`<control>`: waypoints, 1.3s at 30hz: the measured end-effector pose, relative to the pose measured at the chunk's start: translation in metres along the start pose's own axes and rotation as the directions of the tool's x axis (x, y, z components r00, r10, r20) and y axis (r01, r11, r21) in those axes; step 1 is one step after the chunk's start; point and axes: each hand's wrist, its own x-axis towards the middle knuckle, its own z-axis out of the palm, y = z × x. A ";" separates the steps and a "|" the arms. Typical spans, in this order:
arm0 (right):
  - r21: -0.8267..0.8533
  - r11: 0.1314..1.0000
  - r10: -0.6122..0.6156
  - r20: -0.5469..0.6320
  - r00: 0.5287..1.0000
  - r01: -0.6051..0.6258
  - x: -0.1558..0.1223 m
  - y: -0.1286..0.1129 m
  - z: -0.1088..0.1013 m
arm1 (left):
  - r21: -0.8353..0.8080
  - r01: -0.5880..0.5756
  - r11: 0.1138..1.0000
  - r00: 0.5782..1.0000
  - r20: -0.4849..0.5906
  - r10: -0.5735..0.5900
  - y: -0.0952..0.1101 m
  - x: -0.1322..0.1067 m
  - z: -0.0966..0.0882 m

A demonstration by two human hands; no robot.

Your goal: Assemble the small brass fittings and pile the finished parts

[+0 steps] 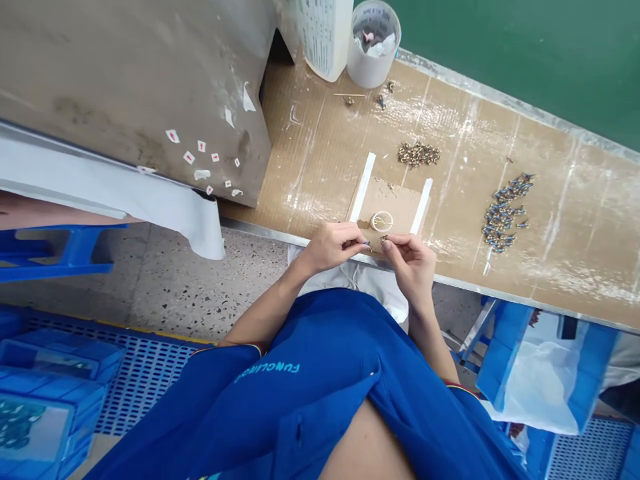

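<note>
My left hand [333, 245] and my right hand [413, 260] meet at the near edge of the cardboard-covered bench [550, 253], fingers pinched together on a tiny brass-coloured part [377, 243] between them. Just beyond my fingertips lies a small white ring [381, 221] on a cardboard pad [390, 200] edged by two white strips. A pile of brass parts [419, 154] lies further back, and a pile of blue-tipped parts [505, 207] lies to the right.
A white plastic cup [373, 43] and a white ribbed container [325, 33] stand at the back of the bench. A grey machine housing [135, 87] with paper scraps fills the left. Blue crates [45, 387] sit on the floor, left and right.
</note>
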 end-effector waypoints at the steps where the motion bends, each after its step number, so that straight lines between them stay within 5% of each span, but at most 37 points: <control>1: 0.030 0.999 0.036 0.009 0.999 -0.036 -0.002 0.004 0.005 | 0.009 -0.002 1.000 1.000 0.009 0.002 0.000 0.000 0.001; 8: 0.056 0.990 0.121 0.128 0.984 -0.129 0.001 0.015 0.005 | 0.031 -0.041 0.999 0.999 0.033 0.040 -0.003 -0.001 0.004; 25: -0.063 0.998 0.037 0.343 0.939 -0.017 0.012 0.009 -0.002 | 0.112 -0.092 0.989 0.989 0.129 0.077 -0.006 -0.001 0.003; 39: 0.008 0.996 0.085 0.294 0.952 -0.092 0.009 0.015 0.002 | 0.051 -0.021 0.998 0.991 0.130 0.014 -0.001 -0.001 0.000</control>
